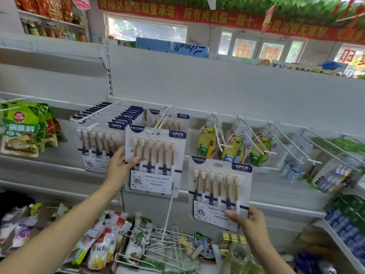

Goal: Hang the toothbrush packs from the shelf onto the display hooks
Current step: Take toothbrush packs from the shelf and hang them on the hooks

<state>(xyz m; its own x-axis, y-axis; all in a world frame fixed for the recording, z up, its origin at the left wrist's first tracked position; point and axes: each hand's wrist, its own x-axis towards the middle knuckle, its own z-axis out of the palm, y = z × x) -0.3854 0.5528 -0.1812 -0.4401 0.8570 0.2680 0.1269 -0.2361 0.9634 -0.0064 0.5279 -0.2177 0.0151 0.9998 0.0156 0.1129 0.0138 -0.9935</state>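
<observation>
My left hand [120,165] grips the left edge of a six-brush toothbrush pack [156,161], holding it up with its hang hole at the tip of a white display hook [163,120]. One pack [169,121] hangs further back on that hook. My right hand [250,220] holds a second toothbrush pack [219,192] by its bottom right corner, lower and to the right. Several identical packs [102,135] fill the hook [98,111] to the left.
Yellow bear children's toothbrush packs [235,147] hang on hooks to the right, with clear packs [296,153] beyond. Green food pouches [21,131] hang at far left. Below, loose white wire hooks [167,244] lie among snack bags [102,246] in a bin.
</observation>
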